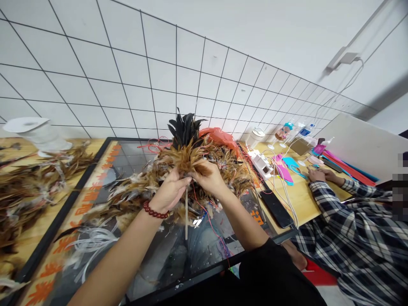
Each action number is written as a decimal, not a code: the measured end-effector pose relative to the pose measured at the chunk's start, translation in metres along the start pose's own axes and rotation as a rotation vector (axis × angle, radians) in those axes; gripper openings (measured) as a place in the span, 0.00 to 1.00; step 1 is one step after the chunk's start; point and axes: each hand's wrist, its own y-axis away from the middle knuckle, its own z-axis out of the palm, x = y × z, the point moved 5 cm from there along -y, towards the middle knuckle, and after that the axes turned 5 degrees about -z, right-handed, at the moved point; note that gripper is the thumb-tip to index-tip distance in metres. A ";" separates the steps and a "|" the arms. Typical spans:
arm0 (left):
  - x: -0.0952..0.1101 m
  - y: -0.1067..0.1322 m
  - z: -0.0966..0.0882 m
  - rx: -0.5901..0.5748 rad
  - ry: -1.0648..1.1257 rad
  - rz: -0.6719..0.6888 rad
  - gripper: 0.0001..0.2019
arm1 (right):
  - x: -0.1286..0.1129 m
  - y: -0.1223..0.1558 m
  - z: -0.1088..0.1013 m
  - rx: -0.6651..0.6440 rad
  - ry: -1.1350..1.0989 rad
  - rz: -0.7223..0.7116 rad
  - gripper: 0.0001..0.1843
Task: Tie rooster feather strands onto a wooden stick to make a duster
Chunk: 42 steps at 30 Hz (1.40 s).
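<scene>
A bundle of black and brown feathers on a thin pale stick, like a feather duster (187, 153), stands upright between my hands over the glass panel. My left hand (170, 190), with a dark red bead bracelet (155, 211) on its wrist, is closed round the base of the feathers, thumb across the front. My right hand (210, 179) is closed at the same base from the other side, with brown feathers sticking out by its fingers. Below the hands, the bare stick (186, 219) points down. A red thread (204, 208) trails from near the fingers toward the front edge.
Loose brown feathers (127, 191) are heaped behind my hands, with a red plastic bag (219, 138) beyond. White strips (92, 242) lie left, and a white spool (47, 136) stands farther back. A black phone (276, 209) lies right, near a co-worker's hands (318, 174).
</scene>
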 end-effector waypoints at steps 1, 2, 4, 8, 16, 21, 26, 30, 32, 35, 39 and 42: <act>-0.001 0.000 -0.001 0.013 -0.017 0.015 0.25 | -0.005 0.000 -0.001 -0.004 0.017 -0.023 0.12; -0.002 0.000 -0.002 0.025 -0.039 0.024 0.24 | -0.008 0.000 -0.001 -0.007 0.025 -0.035 0.13; -0.003 0.000 -0.004 0.042 -0.102 0.039 0.24 | -0.009 0.001 -0.001 -0.012 0.013 -0.031 0.14; -0.003 -0.001 -0.006 0.021 -0.218 0.092 0.22 | 0.004 0.006 0.000 -0.014 -0.099 0.048 0.19; 0.000 -0.001 -0.007 -0.044 -0.165 0.046 0.17 | 0.016 0.010 0.000 0.012 -0.308 0.197 0.27; 0.015 0.000 -0.010 -0.019 -0.163 0.021 0.16 | 0.032 0.031 0.013 -0.284 -0.574 0.527 0.25; 0.020 -0.001 -0.018 -0.019 -0.277 -0.049 0.14 | 0.034 0.031 -0.024 -0.038 -0.227 0.411 0.20; 0.022 -0.006 -0.025 0.199 -0.701 0.182 0.10 | 0.005 0.035 -0.011 -0.275 0.434 0.170 0.14; 0.021 -0.007 -0.021 0.244 -0.999 0.332 0.14 | -0.011 0.040 0.007 -0.422 0.691 0.102 0.13; 0.017 -0.006 -0.016 0.243 -1.314 0.454 0.21 | -0.032 0.041 0.025 -0.516 0.908 0.051 0.16; 0.013 -0.001 -0.016 0.279 -1.571 0.436 0.25 | -0.052 0.035 0.033 -0.603 1.032 -0.003 0.16; 0.011 0.003 -0.013 0.239 -1.750 0.364 0.22 | -0.064 0.036 0.031 -0.632 1.041 -0.049 0.15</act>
